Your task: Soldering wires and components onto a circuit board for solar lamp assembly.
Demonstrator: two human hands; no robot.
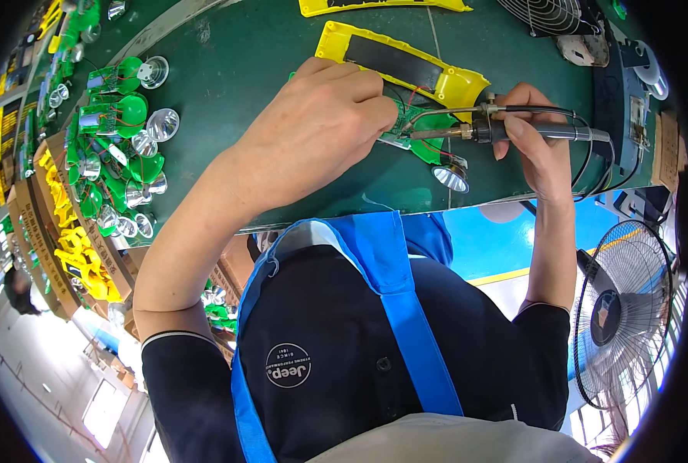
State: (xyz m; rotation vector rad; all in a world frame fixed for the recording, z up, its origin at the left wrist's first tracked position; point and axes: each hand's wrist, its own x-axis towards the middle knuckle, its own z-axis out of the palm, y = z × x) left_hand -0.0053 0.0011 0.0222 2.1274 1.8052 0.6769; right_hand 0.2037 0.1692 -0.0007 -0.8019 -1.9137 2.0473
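Note:
My right hand grips a soldering iron with a thin metal feed tube clamped along it. The iron's tip points left, at a green circuit board that carries red wires. My left hand is closed with curled fingers over the board's left side; what its fingertips hold is hidden. Beside the board lie a green plastic part and a silver lamp reflector. Just beyond both hands rests a yellow plastic shell with a dark inner panel.
Several green lamp assemblies with reflectors cluster on the green table at left. Another yellow shell lies at the far edge. A dark device and cables stand at right. Below are a standing fan and a carton of yellow parts.

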